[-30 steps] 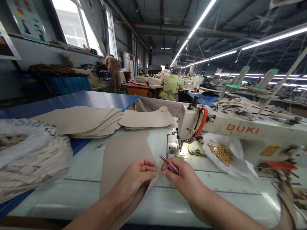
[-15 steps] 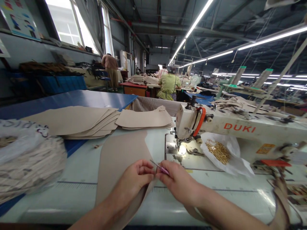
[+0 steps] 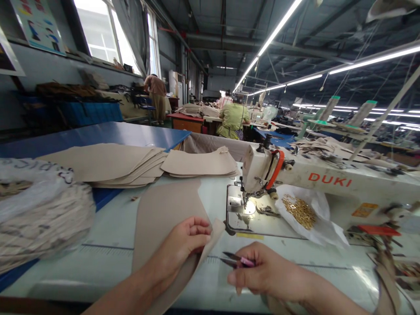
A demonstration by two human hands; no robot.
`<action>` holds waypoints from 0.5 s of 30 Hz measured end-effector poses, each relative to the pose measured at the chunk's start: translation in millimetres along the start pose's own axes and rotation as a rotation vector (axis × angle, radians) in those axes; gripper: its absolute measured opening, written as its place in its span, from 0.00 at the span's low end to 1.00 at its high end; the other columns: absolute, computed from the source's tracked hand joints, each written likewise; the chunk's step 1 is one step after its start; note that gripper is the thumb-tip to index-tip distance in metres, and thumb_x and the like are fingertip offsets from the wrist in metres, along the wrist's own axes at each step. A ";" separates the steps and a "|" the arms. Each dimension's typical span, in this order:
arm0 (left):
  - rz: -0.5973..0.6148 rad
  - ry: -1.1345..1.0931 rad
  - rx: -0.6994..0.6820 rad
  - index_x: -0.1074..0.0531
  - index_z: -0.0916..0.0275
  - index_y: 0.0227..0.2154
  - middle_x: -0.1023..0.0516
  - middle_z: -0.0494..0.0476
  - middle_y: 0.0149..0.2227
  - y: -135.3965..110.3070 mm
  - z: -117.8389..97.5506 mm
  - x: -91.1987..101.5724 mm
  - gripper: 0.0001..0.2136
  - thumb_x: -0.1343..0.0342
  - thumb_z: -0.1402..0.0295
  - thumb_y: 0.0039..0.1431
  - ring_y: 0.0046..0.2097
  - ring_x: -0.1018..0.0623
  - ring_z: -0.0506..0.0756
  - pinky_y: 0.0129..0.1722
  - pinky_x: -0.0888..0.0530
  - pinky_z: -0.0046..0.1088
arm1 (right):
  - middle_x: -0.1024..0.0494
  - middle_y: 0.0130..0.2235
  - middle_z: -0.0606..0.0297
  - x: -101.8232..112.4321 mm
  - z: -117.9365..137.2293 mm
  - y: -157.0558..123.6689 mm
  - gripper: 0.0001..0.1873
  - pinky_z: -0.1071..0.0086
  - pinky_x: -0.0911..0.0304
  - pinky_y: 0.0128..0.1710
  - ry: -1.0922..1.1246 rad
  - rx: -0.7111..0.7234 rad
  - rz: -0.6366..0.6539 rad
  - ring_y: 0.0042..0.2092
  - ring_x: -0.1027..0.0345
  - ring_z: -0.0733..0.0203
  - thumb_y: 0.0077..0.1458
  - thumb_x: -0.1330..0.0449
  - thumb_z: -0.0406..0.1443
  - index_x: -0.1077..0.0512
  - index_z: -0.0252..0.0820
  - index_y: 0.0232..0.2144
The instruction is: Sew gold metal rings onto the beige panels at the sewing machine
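Observation:
A large beige fabric panel [image 3: 164, 210] lies on the pale tabletop in front of me. Its right edge is pinched and lifted by my left hand [image 3: 185, 240], thumb against curled fingers, so a narrow flap folds up past the fingertips. To the right, apart from the panel, my right hand [image 3: 262, 271] is closed around small thread snips [image 3: 246, 261] with a pink-purple handle. Their two dark blades are spread and point left toward the panel. Just beyond the hands stands a white sewing machine [image 3: 256, 166] with an orange lever.
Stacked beige panels [image 3: 108, 162] and a smaller stack [image 3: 200, 162] lie behind the panel. A plastic bag of fabric pieces [image 3: 42, 218] sits at left. Gold metal pieces [image 3: 298, 211] rest in white wrapping beside the machine. Co-workers [image 3: 233, 118] are farther back.
My right hand with the snips has moved right and toward me, away from the fabric edge. The left hand keeps its pinch, and the edge flap now shows. The view has shifted slightly.

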State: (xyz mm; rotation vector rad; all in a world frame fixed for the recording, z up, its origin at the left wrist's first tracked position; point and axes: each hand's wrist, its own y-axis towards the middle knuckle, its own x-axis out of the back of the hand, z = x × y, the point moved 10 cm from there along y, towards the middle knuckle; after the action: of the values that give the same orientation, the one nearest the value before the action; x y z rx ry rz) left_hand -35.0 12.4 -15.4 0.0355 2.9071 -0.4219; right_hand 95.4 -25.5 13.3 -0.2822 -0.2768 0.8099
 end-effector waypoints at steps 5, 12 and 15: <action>0.017 -0.003 -0.002 0.31 0.64 0.30 0.24 0.51 0.29 2.1 2.5 -1.0 0.13 0.38 0.77 0.38 0.29 0.26 0.51 0.30 0.31 0.24 | 0.48 0.18 0.78 28.9 2.8 10.9 0.09 0.74 0.61 0.21 0.018 0.117 -0.281 0.21 0.56 0.71 0.40 0.38 0.32 0.33 0.40 0.27; 0.035 0.010 -0.041 0.31 0.63 0.31 0.24 0.51 0.28 2.7 -0.8 -2.4 0.13 0.38 0.74 0.39 0.28 0.26 0.51 0.29 0.31 0.24 | 0.40 0.24 0.73 29.4 21.5 19.7 0.06 0.75 0.52 0.25 -0.111 0.320 -0.409 0.26 0.49 0.69 0.46 0.43 0.31 0.30 0.39 0.30; 0.048 0.095 -0.065 0.30 0.63 0.27 0.24 0.51 0.25 1.8 -4.6 -9.3 0.12 0.37 0.73 0.36 0.28 0.26 0.52 0.29 0.31 0.26 | 0.42 0.22 0.74 33.1 15.4 21.9 0.06 0.75 0.53 0.23 -0.075 0.286 -0.407 0.24 0.50 0.69 0.48 0.42 0.36 0.32 0.39 0.27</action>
State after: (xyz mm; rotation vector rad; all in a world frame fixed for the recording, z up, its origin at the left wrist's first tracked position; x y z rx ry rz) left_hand -26.7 15.5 -9.7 0.1187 3.0047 -0.3264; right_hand 97.1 15.6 24.3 0.0743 -0.2729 0.4485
